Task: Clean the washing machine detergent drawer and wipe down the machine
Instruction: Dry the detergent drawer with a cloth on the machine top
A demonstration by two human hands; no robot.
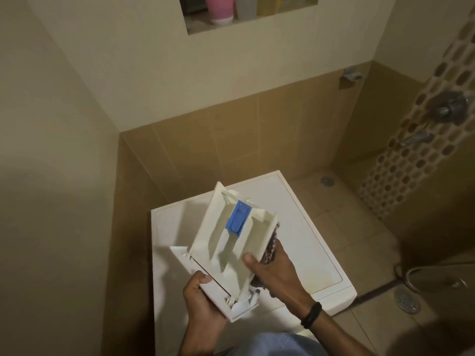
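Observation:
A white detergent drawer (216, 235) with a blue insert (238, 218) is held tilted above the white washing machine top (303, 227). My left hand (205, 296) grips the drawer's front panel at its lower end. My right hand (272, 273) holds the drawer's right side with the thumb inside a compartment, and a dark patterned cloth (271, 249) is pinched between its fingers and the drawer's outer wall. The fingers under the drawer are hidden.
Tan tiled walls close in behind and left of the machine. A wall niche (246, 14) holds a pink bottle and other bottles. Shower taps (447, 109) are on the right wall. A floor drain (407, 301) and a hose lie on the tiled floor at right.

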